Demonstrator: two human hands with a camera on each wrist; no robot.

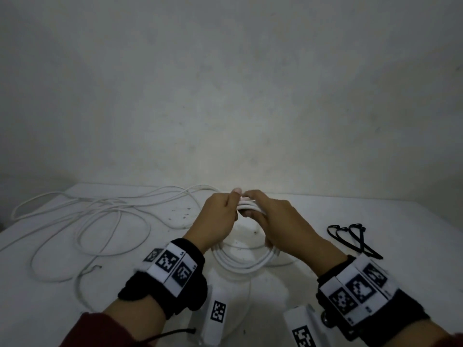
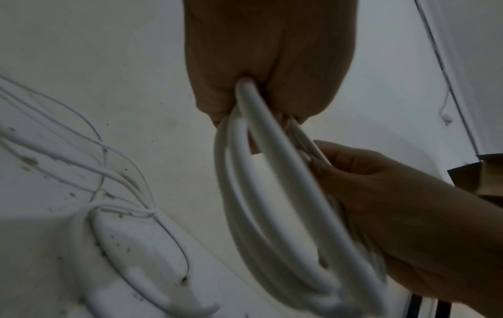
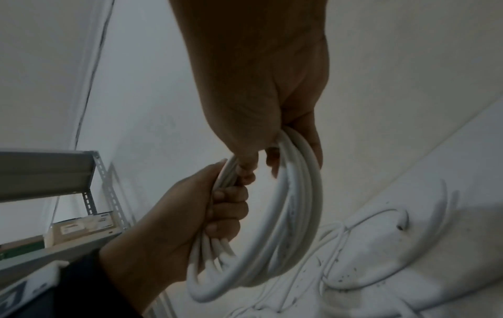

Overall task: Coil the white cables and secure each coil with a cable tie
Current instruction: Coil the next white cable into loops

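Observation:
A white cable coil (image 1: 240, 262) of several loops hangs above the table's middle, held by both hands. My left hand (image 1: 220, 216) grips its far-left part, fingers curled round the strands. My right hand (image 1: 273, 217) grips the right side, with the thumb near the left thumb at the top. In the left wrist view the coil (image 2: 272, 215) runs out of my left hand (image 2: 261, 71) down into my right hand (image 2: 394, 204). In the right wrist view my right hand (image 3: 261, 96) and left hand (image 3: 179, 215) both clutch the coil (image 3: 293, 215). Black cable ties (image 1: 350, 236) lie on the table to the right.
The rest of the white cable (image 1: 100, 221) sprawls in loose loops over the left half of the stained white table (image 1: 375, 214). A bare wall stands behind the table. In the right wrist view, a metal shelf (image 3: 54, 172) with boxes is off to the side.

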